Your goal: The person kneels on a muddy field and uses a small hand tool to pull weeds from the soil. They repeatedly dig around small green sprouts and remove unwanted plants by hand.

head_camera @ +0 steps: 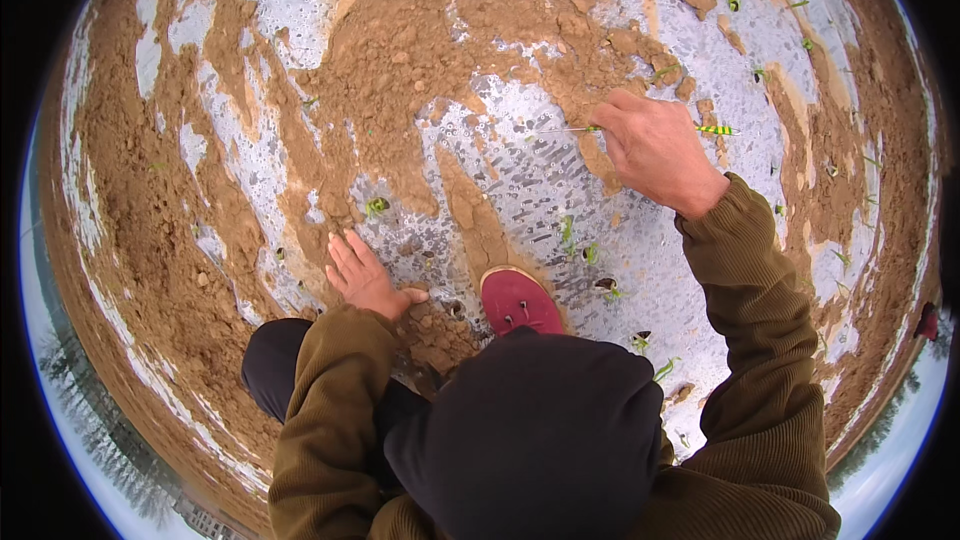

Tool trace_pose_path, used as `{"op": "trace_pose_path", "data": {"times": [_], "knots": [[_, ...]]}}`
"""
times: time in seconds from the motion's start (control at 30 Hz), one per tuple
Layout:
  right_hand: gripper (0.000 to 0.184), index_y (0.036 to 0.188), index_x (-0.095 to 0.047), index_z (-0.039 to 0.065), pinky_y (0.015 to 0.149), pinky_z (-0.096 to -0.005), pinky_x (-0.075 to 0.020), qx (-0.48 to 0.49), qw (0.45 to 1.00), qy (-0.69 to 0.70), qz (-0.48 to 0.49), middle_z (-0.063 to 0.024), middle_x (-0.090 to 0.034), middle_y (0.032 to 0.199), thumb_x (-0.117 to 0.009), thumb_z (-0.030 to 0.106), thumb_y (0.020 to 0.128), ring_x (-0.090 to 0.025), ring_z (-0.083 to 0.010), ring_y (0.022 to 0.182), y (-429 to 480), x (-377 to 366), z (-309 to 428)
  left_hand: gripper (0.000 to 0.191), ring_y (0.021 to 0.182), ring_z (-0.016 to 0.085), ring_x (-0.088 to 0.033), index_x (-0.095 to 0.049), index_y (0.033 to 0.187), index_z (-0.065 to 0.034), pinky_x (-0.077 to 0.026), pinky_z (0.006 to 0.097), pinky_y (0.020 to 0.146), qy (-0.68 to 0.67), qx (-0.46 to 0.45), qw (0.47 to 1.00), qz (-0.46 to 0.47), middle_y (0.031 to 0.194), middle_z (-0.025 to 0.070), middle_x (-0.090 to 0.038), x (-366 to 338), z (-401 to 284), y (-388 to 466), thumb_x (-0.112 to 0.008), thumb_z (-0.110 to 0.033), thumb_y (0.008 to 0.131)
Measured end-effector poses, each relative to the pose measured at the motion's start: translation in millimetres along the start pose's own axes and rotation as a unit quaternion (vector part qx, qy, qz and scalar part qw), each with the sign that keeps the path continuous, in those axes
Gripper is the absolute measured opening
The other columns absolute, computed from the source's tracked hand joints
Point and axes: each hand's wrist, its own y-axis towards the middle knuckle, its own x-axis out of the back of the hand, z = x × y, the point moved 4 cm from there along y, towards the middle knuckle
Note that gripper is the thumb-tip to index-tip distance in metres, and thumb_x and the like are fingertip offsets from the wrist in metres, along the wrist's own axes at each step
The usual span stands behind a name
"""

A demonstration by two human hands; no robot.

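Observation:
My right hand (654,151) grips a slim tool with a thin metal shaft and a yellow-and-green striped handle (718,130). The shaft points left, over the pale plastic mulch film (517,165); whether its tip touches the film is unclear. Fingers spread, my left hand (367,277) is at the film and loose soil, holding nothing. Just above it a green seedling (376,206) pokes through a hole in the film. More seedlings (591,253) show in holes between my two hands, right of my shoe.
A heap of brown soil (390,52) covers the film ahead. My red shoe (520,301) stands on the film, beside a strip of soil (469,202). My bent knee (274,360) is at lower left. Further film rows with seedlings (733,3) run along the right.

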Motion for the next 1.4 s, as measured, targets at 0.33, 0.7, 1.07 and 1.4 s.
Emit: {"op": "trace_pose_path", "data": {"times": [0.33,0.7,1.07,1.4], "knots": [[0.011,0.078,-0.065,0.003,0.058,-0.0421,-0.0506,-0.005,0.997,-0.064,0.043,-0.0122,-0.060,0.081,-0.060,0.009,0.071,-0.065,-0.0301,0.070,21,-12,18,0.154,0.146,0.045,0.006,0.014,0.147,0.0070,-0.005,0.0567,0.115,-0.001,0.014,0.999,0.045,0.153,0.0355,0.007,-7,2,6,-0.092,-0.050,0.050],[0.010,0.076,-0.066,0.004,0.057,-0.0433,-0.0511,-0.018,0.998,0.006,0.053,-0.0124,-0.060,0.079,-0.059,0.007,0.070,-0.065,-0.0323,0.067,-5,-21,41,0.155,0.145,0.046,0.007,0.015,0.146,0.0076,-0.006,0.0572,0.115,-0.018,0.020,0.998,0.052,0.153,0.0350,0.009,-8,3,7,-0.092,-0.049,0.049],[0.019,0.087,-0.071,0.007,0.059,-0.0433,-0.0474,-0.056,0.987,0.152,-0.018,-0.0106,-0.060,0.076,-0.055,0.002,0.078,-0.062,-0.0328,0.070,-27,-29,7,0.154,0.146,0.046,0.004,0.009,0.147,0.0089,-0.006,0.0567,0.115,-0.037,0.025,0.999,0.027,0.153,0.0358,0.003,-14,5,10,-0.094,-0.045,0.045],[0.018,0.092,-0.069,0.008,0.057,-0.0441,-0.0476,-0.098,0.990,0.084,-0.063,-0.0101,-0.059,0.078,-0.057,0.002,0.079,-0.061,-0.0337,0.065,-26,-29,3,0.158,0.145,0.046,0.009,0.013,0.147,0.0078,-0.004,0.0571,0.115,-0.054,0.030,0.998,0.028,0.154,0.0342,0.009,-17,7,12,-0.094,-0.045,0.044]]}}
